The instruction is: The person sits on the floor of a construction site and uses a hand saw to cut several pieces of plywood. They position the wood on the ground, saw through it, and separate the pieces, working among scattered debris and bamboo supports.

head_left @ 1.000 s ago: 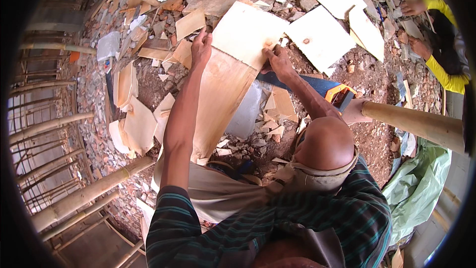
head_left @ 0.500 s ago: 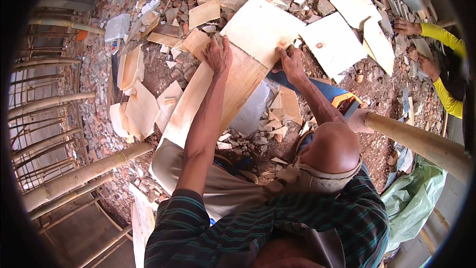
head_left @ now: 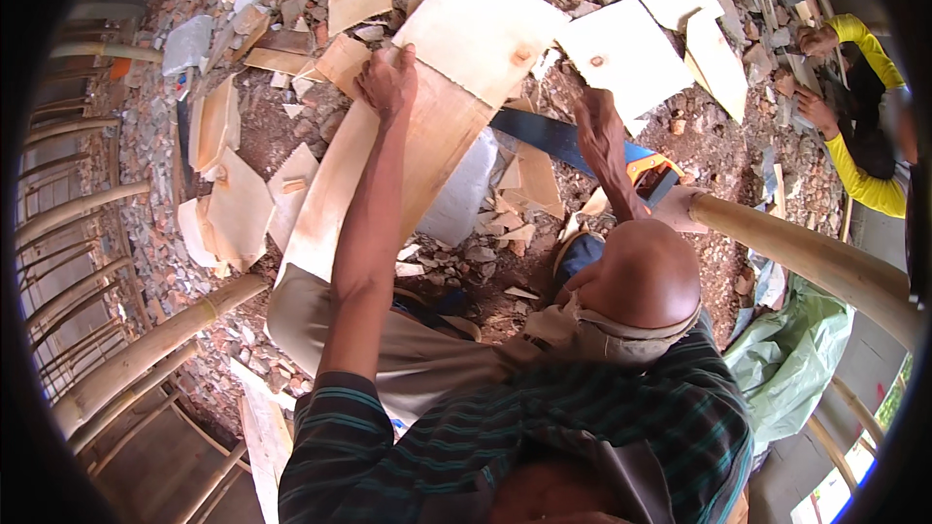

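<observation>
Head view: nearest the camera are the striped shirt (head_left: 437, 427) and the bare right knee (head_left: 646, 277). The left trouser leg (head_left: 427, 359) covers the near end of the long board (head_left: 447, 146); this probably steadies that end, though the pressure on it cannot be verified.

The board slants away from the person, over ground strewn with rubble. To its right lies the saw (head_left: 544, 141), blade tip near the board's right edge, orange-and-black handle toward a bamboo pole (head_left: 796, 247). So placed, the saw is within easy reach of the right side.

The right hand (head_left: 604, 131) is above the saw and apart from the wood. Its fingers bend loosely and point away from the body. No object is visible in this grip; its underside is hidden, so contact with the saw cannot be confirmed.

The left hand (head_left: 388, 82) rests where the board meets a square pale sheet (head_left: 476, 29), at the sheet's near left corner. This grip is partly spread, thumb toward the sheet, fingers at the board's left edge. Whether it pinches or merely presses cannot be determined; the position appears suited to keeping both pieces aligned.

The sheet lies over the board's far end, its jagged near edge crossing the face. Beyond its right corner is a knotted sheet (head_left: 626, 53). Farther right, well apart, a co-worker's yellow sleeve (head_left: 864, 184) is noted.
</observation>
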Demonstrator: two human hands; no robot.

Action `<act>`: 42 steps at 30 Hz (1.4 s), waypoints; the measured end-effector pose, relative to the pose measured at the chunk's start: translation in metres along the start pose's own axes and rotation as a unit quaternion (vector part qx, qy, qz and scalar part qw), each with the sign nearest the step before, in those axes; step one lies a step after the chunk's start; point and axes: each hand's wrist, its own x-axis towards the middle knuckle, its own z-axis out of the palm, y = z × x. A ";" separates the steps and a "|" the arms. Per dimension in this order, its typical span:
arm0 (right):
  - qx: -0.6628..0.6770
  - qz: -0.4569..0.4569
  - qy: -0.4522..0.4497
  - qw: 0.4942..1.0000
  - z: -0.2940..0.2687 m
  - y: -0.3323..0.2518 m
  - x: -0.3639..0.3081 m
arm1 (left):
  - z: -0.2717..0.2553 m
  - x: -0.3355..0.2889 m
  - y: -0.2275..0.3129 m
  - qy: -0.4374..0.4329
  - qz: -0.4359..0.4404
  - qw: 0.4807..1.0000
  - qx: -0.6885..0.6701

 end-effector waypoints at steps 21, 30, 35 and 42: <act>-0.439 -0.253 -0.182 0.842 -0.112 0.173 -0.110 | -0.013 -0.001 -0.015 -0.005 -0.057 0.998 0.006; -0.327 -0.250 -0.212 0.886 -0.138 0.112 -0.090 | -0.015 -0.005 -0.010 0.005 -0.025 1.000 0.011; -0.242 -0.220 -0.206 0.922 -0.173 0.084 -0.084 | -0.016 -0.007 -0.012 0.003 -0.020 1.000 0.017; -0.164 -0.088 -0.238 0.953 -0.213 0.049 -0.121 | -0.018 -0.012 -0.015 0.007 -0.022 0.999 -0.027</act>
